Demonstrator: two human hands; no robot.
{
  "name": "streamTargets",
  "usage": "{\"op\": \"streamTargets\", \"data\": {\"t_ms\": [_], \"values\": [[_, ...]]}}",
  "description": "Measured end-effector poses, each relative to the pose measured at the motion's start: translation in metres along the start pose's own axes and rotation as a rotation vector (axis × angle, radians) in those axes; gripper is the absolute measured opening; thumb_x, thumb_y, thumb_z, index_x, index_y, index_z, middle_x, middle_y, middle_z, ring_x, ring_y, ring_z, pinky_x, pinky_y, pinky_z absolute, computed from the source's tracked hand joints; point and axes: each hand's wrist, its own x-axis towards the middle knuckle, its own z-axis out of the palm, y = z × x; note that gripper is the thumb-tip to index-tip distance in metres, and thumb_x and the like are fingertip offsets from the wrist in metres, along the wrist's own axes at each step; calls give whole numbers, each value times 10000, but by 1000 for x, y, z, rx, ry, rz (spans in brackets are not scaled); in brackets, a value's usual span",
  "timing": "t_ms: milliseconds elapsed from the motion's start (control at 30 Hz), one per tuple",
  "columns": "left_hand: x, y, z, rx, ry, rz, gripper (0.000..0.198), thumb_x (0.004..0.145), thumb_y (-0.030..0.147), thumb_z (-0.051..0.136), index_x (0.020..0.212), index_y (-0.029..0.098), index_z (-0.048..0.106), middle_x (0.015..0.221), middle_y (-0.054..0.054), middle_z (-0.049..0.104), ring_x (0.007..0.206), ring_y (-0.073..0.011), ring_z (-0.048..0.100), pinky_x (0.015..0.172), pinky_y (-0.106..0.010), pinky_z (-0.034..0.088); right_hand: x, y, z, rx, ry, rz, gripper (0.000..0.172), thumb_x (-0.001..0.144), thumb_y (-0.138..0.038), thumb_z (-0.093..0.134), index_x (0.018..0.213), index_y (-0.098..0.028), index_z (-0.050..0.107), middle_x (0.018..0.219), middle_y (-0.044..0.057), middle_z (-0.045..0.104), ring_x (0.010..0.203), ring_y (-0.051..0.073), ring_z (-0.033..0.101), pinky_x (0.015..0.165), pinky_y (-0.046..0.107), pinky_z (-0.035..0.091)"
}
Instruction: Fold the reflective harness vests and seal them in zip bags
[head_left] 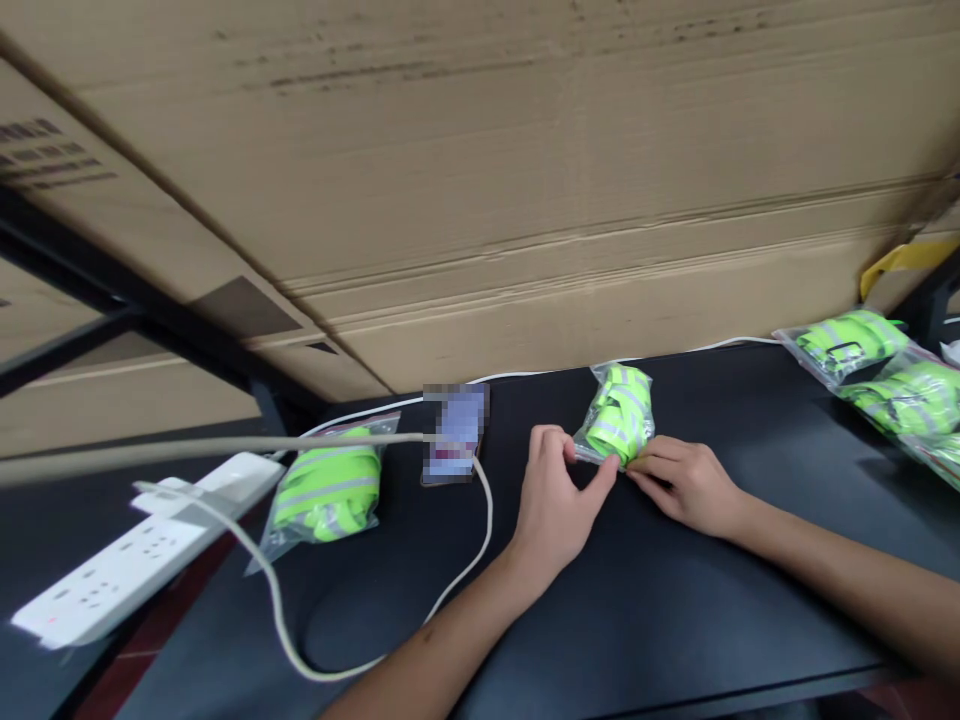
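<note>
A clear plastic bag (pixel 616 412) with a folded neon-yellow reflective strap inside lies on the dark table, its near edge turned towards me. My left hand (pixel 556 490) pinches that near edge between thumb and fingers at its left side. At the right end of the same edge, the fingertips of my right hand (pixel 684 482) are pressed together on the plastic. The two hands almost meet at the bag's near right corner. Whether the bag's seal is closed is too small to tell.
Left of my hands lie a phone (pixel 454 440) with a white cable (pixel 489 520), another bagged reflective strap (pixel 330 485) and a white power strip (pixel 150 550). Several more bagged straps (pixel 855 340) are piled at the right. Large cardboard boxes (pixel 570 180) stand along the table's back edge.
</note>
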Motion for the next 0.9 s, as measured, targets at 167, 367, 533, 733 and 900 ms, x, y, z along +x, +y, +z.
{"op": "streamTargets", "data": {"t_ms": [167, 367, 533, 733, 900], "values": [[3, -1, 1, -529, -292, -645, 478, 790, 573, 697, 711, 236, 367, 564, 60, 502, 390, -130, 522, 323, -213, 337, 11, -9, 9, 349, 88, 327, 230, 930, -317, 661, 734, -204, 695, 672, 4, 613, 576, 131, 542, 523, 260, 418], [-2, 1, 13, -992, -157, -695, 607, 656, 394, 897, 750, 230, 320, 671, 25, 669, 601, -185, 715, 519, -301, 614, 17, -16, 18, 665, 182, 556, 306, 856, -439, 747, 670, -200, 701, 656, 9, 623, 565, 132, 511, 522, 274, 394], [-5, 0, 20, -1072, -141, -648, 602, 661, 273, 895, 779, 232, 306, 688, 17, 716, 584, -147, 707, 609, -286, 626, 20, -12, 17, 892, 122, 622, 354, 804, -465, 793, 651, -198, 619, 647, -6, 620, 587, 132, 529, 561, 279, 415], [-3, 6, 15, -1010, -224, -440, 558, 695, 203, 835, 846, 247, 299, 700, 44, 707, 591, -129, 694, 623, -263, 594, 21, -4, 3, 1075, -110, 613, 411, 819, -441, 774, 624, -200, 504, 612, -26, 581, 590, 125, 535, 584, 269, 414], [4, 1, 12, -833, -174, -461, 481, 716, 210, 783, 907, 248, 343, 599, 103, 603, 495, -114, 619, 525, -223, 516, 15, 7, -12, 665, 216, 564, 369, 919, -362, 652, 631, -224, 466, 587, -43, 468, 528, 117, 440, 532, 280, 378]]}}
